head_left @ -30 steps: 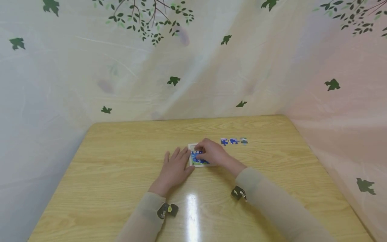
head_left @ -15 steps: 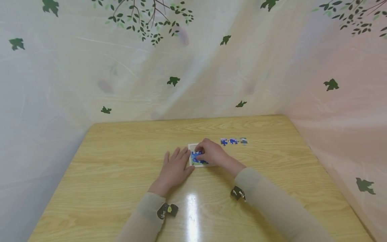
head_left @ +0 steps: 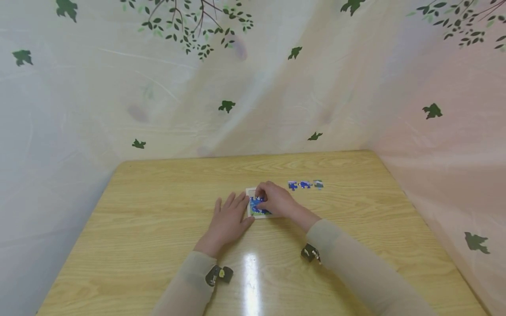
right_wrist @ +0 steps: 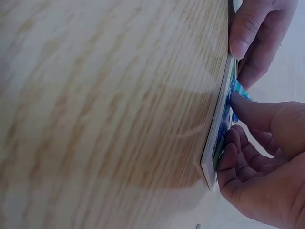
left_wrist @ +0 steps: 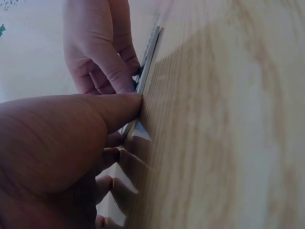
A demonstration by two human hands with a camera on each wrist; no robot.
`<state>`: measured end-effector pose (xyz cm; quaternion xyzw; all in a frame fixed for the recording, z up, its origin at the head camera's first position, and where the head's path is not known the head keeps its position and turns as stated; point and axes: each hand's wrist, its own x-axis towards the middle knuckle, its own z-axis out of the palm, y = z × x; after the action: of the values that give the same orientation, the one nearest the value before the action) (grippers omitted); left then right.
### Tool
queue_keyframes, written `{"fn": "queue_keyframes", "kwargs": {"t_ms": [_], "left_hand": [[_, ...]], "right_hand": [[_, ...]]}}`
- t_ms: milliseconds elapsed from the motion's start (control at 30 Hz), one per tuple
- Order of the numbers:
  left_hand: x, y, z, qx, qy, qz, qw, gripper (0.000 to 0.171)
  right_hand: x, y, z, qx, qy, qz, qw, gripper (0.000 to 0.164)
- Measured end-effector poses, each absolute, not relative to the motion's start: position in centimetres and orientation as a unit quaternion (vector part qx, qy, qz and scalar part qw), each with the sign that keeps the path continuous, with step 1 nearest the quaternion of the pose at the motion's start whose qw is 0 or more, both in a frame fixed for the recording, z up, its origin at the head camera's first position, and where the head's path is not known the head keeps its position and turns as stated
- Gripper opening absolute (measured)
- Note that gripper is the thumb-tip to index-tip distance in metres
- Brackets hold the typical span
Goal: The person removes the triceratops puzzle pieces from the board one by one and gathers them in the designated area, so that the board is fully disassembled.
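Observation:
A small jigsaw puzzle in a white frame [head_left: 261, 217] lies on the table, its lower part filled with blue and green picture pieces. My left hand [head_left: 229, 219] lies flat beside it, fingers spread, with thumb and fingertips against the frame's left edge. Over the puzzle, my right hand [head_left: 278, 198] pinches a light blue puzzle piece [right_wrist: 242, 89], which sticks up at a tilt from the picture in the right wrist view. The right hand hides the right side of the frame. In the left wrist view, my left thumb [left_wrist: 126, 105] presses on the frame's edge.
A row of three loose puzzle pieces [head_left: 305, 184] lies on the wooden table [head_left: 158, 245], behind and right of the frame. A pale curtain [head_left: 253, 87] printed with leaves hangs behind the table and along its sides.
My right hand has shifted very slightly over the puzzle, its fingers still bent at the same spot. The left hand and the three loose pieces stay where they were.

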<state>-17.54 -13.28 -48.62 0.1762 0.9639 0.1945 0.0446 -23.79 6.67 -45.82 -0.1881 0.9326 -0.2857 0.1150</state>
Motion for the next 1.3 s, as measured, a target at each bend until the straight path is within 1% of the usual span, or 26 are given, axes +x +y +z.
{"fn": "queue_keyframes", "kwargs": {"t_ms": [200,400,567,800,1000,1167,1300], "left_hand": [[-17.5,-13.3,-48.8,0.178,0.963,0.2,0.041,0.07],[-17.5,-13.2,-48.8,0.176,0.965,0.191,0.046,0.07],[-17.5,-13.2,-48.8,0.175,0.963,0.201,0.047,0.071],[-17.6,-13.1,-48.8,0.171,0.966,0.186,0.052,0.071],[-17.6,-13.2,-48.8,0.169,0.967,0.183,0.059,0.072],[-17.5,-13.3,-48.8,0.17,0.966,0.184,0.058,0.072],[-17.6,-13.3,-48.9,0.171,0.966,0.185,0.055,0.072]], "right_hand": [[-23.8,7.0,-46.1,-0.188,0.924,-0.314,0.112,0.015],[-23.8,7.8,-45.5,-0.172,0.903,-0.376,0.117,0.01],[-24.3,9.1,-44.9,-0.163,0.894,-0.404,0.106,0.008],[-24.8,11.7,-43.8,-0.131,0.901,-0.406,0.082,0.009],[-25.3,14.4,-43.9,-0.125,0.912,-0.386,0.057,0.006],[-25.3,16.5,-44.1,-0.127,0.916,-0.375,0.057,0.006],[-25.2,17.5,-44.3,-0.123,0.92,-0.366,0.068,0.006]]}}
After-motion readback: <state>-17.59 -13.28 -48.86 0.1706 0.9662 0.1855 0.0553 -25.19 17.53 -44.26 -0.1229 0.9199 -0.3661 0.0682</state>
